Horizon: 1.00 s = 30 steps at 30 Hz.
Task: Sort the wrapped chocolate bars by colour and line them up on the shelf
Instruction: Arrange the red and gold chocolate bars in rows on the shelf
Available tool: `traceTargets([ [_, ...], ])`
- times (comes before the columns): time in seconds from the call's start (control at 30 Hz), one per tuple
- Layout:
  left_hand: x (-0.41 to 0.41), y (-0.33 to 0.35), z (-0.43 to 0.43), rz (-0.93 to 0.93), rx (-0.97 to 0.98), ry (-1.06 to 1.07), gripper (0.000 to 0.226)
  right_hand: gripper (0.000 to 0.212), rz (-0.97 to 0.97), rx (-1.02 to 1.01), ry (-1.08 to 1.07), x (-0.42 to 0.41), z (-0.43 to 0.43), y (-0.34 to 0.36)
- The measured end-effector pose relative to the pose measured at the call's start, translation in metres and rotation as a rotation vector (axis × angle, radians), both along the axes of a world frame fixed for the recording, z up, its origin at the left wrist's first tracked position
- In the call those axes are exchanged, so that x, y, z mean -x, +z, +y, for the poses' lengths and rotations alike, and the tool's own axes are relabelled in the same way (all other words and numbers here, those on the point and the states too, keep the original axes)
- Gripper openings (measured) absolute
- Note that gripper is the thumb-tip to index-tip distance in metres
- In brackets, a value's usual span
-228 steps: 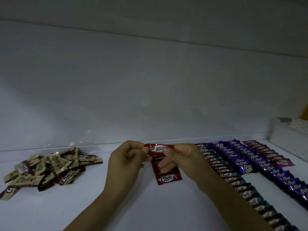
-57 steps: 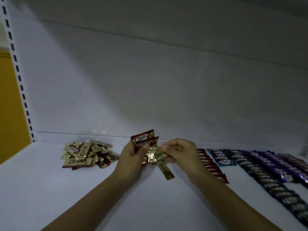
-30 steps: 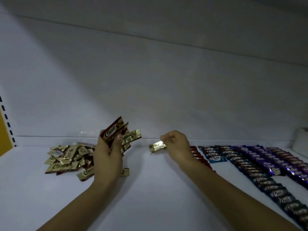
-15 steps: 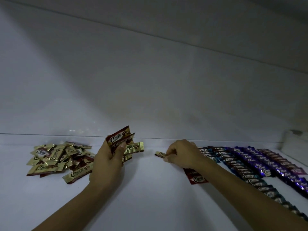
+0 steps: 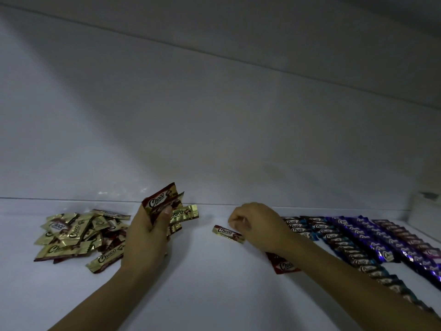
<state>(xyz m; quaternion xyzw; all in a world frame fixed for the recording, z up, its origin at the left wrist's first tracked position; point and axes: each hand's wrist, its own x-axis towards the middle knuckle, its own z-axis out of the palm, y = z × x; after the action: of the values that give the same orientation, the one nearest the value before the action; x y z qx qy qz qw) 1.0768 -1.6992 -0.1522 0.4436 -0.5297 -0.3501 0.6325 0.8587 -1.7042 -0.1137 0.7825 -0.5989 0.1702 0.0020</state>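
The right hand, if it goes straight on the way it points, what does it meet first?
The right hand points left, so it meets first the single gold bar lying on the shelf close before it; whether they touch is unclear.

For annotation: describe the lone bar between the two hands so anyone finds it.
On the white shelf, look between the loose gold pile at left and the sorted rows at right. By the right hand lies one gold bar, the only one lying singly, outside any pile or row.
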Motion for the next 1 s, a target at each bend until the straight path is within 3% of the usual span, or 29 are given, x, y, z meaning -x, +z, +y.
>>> traceTargets([
  [0.1, 0.003, 0.002, 0.003, -0.023, 0.046, 0.002, 0.018, 0.038, 0.328, 0.036, 0.018, -0.013, 0.024, -0.012],
  [0.2, 0.002, 0.002, 0.005, -0.014, 0.073, 0.028, 0.023, 0.062, 0.447, 0.054, -0.023, -0.027, 0.039, -0.023],
  [0.37, 0.001, 0.002, 0.006, -0.063, 0.103, 0.038, 0.025, 0.077, 0.329, -0.133, -0.042, -0.028, 0.013, -0.026],
  [0.67, 0.0, 0.0, 0.002, -0.045, 0.036, -0.013, 0.019, 0.058, 0.227, -0.188, -0.096, -0.021, -0.007, -0.02],
  [0.73, 0.001, -0.001, 0.001, -0.019, 0.011, -0.052, 0.015, 0.045, -0.015, -0.099, -0.046, -0.027, -0.003, -0.013],
  [0.83, 0.004, 0.0, 0.003, -0.011, -0.002, -0.13, 0.016, 0.035, -0.662, -0.176, 0.075, -0.042, 0.006, 0.006],
  [0.87, 0.005, 0.0, 0.004, -0.01, -0.015, -0.156, 0.016, 0.031, -0.755, -0.207, 0.108, -0.045, 0.007, 0.011],
  [1.0, 0.006, 0.002, 0.006, 0.045, -0.057, -0.237, 0.016, 0.006, -0.755, -0.212, 0.133, -0.048, 0.012, 0.018],
])
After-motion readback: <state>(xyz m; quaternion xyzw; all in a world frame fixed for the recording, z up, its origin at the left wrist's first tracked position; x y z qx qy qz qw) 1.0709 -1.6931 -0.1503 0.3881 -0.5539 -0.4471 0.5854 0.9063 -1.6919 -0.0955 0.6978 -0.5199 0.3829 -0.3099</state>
